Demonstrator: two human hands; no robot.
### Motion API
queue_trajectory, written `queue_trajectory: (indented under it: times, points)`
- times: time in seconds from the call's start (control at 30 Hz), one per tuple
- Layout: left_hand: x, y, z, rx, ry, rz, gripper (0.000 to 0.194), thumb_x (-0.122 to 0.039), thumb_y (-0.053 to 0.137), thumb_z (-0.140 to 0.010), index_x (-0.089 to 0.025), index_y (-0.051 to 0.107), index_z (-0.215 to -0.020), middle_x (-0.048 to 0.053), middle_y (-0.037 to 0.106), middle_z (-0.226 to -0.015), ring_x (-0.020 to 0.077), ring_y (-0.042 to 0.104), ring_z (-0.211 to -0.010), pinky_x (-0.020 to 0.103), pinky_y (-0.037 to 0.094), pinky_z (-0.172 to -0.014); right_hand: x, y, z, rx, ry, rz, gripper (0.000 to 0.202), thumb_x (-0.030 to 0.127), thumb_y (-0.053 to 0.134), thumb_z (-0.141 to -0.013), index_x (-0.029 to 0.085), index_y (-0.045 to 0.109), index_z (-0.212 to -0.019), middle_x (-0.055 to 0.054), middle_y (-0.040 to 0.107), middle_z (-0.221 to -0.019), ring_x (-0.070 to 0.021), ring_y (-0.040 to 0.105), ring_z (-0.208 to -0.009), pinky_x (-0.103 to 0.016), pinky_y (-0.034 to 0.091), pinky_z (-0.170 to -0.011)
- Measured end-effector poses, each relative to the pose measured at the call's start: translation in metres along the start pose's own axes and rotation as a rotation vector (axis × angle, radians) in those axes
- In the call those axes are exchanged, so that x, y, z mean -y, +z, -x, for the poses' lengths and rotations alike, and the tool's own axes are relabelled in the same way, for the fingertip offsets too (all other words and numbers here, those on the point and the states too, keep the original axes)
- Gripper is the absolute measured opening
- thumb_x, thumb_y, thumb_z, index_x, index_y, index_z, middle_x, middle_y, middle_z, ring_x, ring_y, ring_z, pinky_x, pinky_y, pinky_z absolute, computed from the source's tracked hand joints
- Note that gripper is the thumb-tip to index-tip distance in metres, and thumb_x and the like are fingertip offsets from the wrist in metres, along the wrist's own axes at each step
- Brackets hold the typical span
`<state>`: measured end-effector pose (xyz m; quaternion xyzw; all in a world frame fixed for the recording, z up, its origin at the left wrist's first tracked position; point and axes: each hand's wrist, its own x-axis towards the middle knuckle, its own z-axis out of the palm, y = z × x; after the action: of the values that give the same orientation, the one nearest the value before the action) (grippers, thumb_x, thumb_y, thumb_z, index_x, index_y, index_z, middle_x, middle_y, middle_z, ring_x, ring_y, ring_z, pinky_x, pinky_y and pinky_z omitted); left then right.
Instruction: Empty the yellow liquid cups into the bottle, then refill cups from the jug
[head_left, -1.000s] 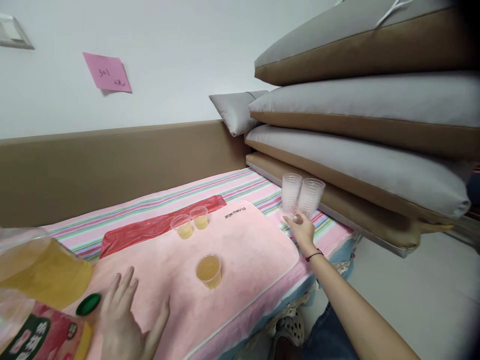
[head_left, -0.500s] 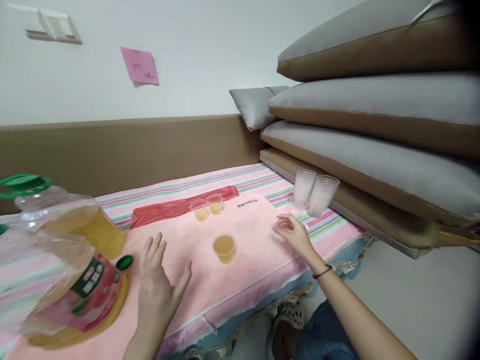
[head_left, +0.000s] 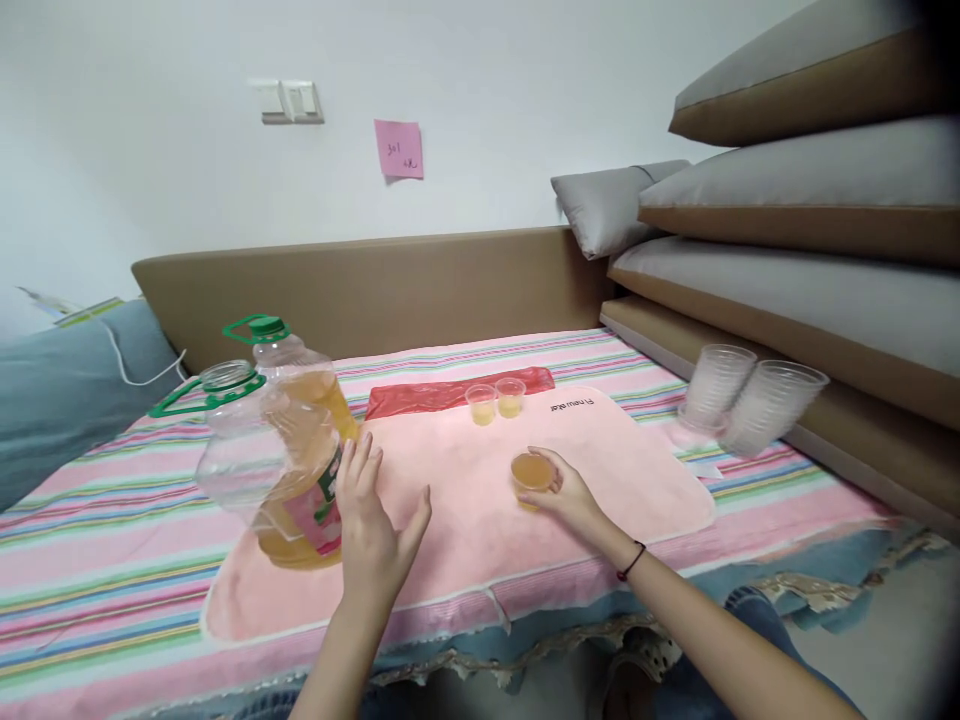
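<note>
A clear cup of amber liquid (head_left: 531, 474) stands on the pink mat (head_left: 465, 520), and my right hand (head_left: 566, 495) has its fingers wrapped around the cup's right side. My left hand (head_left: 375, 520) is raised with fingers apart and holds nothing, just right of the uncapped bottle (head_left: 300, 500), whose label it partly hides. Behind that bottle is a second large bottle (head_left: 319, 385) with a green cap on. Two clear cups, one (head_left: 481, 405) beside the other (head_left: 511, 398), hold a little yellow liquid near the mat's back edge.
A red plastic bag (head_left: 412, 398) lies behind the mat. Two stacks of clear cups, one (head_left: 716, 388) left of the other (head_left: 776, 408), stand on the right. Large grey-brown cushions (head_left: 810, 230) are piled at the far right. A blue cushion (head_left: 97, 380) sits at the left.
My right hand has moved left and closed on the cup of amber liquid. The view has turned left, showing more of the bottles. My left hand remains open.
</note>
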<state>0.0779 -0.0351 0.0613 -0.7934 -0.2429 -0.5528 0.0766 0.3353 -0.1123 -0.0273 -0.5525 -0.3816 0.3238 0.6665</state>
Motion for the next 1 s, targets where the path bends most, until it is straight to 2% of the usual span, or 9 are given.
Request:
queue_trajectory:
  times: [0.23,0.37,0.53,0.73,0.9,1.0]
  points:
    - [0.011,-0.018,-0.003,-0.093,-0.034,-0.047,0.081,-0.019,0.073,-0.077,-0.020,0.030,-0.146,0.019,0.043,-0.147,0.0321,0.031,-0.145,0.055,0.028,-0.117,0.009,0.007,0.001,-0.039,-0.019,0.064,0.068,0.033,0.091,-0.044,0.022,0.064,-0.106,-0.013,0.069,-0.121,-0.0324,0.065,-0.113,-0.047,0.051,-0.098]
    - [0.020,-0.031,-0.001,-0.170,-0.075,-0.110,0.082,-0.020,0.074,-0.076,-0.022,0.029,-0.145,0.018,0.039,-0.149,0.0321,0.027,-0.147,0.056,0.027,-0.118,0.015,0.014,-0.001,-0.043,-0.040,0.107,0.068,0.037,0.092,-0.043,0.021,0.066,-0.103,-0.013,0.072,-0.115,-0.0333,0.066,-0.110,-0.048,0.051,-0.097]
    - [0.030,-0.049,0.001,-0.272,-0.204,-0.186,0.083,-0.024,0.075,-0.076,-0.022,0.027,-0.143,0.019,0.033,-0.151,0.0323,0.025,-0.148,0.056,0.023,-0.120,0.042,0.033,-0.006,0.013,-0.054,0.139,0.064,0.036,0.091,-0.046,0.021,0.068,-0.103,-0.010,0.074,-0.109,-0.0328,0.068,-0.106,-0.047,0.053,-0.094]
    - [0.053,-0.061,0.013,-0.241,-0.465,-0.165,0.093,-0.035,0.077,-0.074,-0.020,0.020,-0.146,0.021,0.026,-0.153,0.0341,0.024,-0.147,0.057,0.023,-0.119,0.105,0.081,-0.016,0.159,-0.127,0.114,0.058,0.033,0.090,-0.053,0.023,0.068,-0.106,-0.008,0.073,-0.112,-0.0302,0.067,-0.108,-0.043,0.053,-0.094]
    - [0.067,-0.065,0.024,-0.164,-0.673,-0.074,0.103,-0.039,0.077,-0.072,-0.018,0.013,-0.149,0.023,0.024,-0.152,0.0392,0.022,-0.146,0.061,0.026,-0.117,0.156,0.132,-0.030,0.267,-0.200,0.113,0.056,0.035,0.088,-0.056,0.024,0.068,-0.108,-0.008,0.073,-0.117,-0.0300,0.066,-0.111,-0.043,0.053,-0.093]
    - [0.069,-0.067,0.026,-0.145,-0.749,-0.026,0.106,-0.040,0.078,-0.070,-0.017,0.012,-0.150,0.024,0.026,-0.151,0.0406,0.025,-0.145,0.061,0.028,-0.116,0.180,0.165,-0.038,0.323,-0.247,0.119,0.057,0.039,0.086,-0.058,0.024,0.067,-0.110,-0.008,0.073,-0.118,-0.0298,0.066,-0.111,-0.043,0.053,-0.092]
